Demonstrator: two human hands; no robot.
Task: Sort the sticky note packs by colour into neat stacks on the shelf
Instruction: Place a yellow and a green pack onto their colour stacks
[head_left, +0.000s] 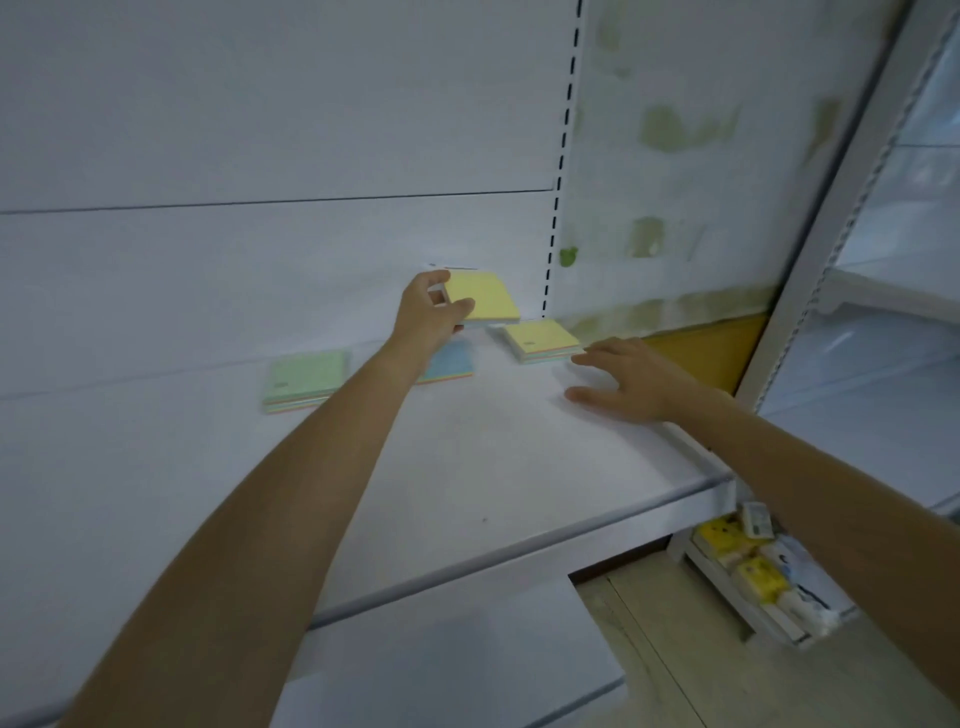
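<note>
Yellow pack, held: a square yellow-topped sticky note pack is pinched at its left edge by the left grip. It is lifted clear of the shelf, tilted, and close to the back wall.
Left grip: grasping the held pack, with the thumb lying on its top face and the forearm reaching in from the lower left.
Right grip: released and holding nothing, fingers straight and spread, palm down low over the white metal shelf. Whether it touches the shelf cannot be told.
Yellow pack, lying: a second yellow-topped pack with pastel layered edges lies flat on the shelf. It is just below and right of the left grip, with the right grip's fingertips just beside its right corner.
Blue pack: a blue-topped pack lies flat on the shelf under the left grip's wrist, partly hidden by the forearm.
Green pack: a green-topped pack lies flat on the shelf, well to the left of the left grip and apart from the others.
Back wall: a slotted upright rises behind and to the right of the left grip.
Corner: an orange panel sits just beyond the right grip.
Lower shelf: yellow and white packets lie below the right forearm.
Floor: wood floor.
</note>
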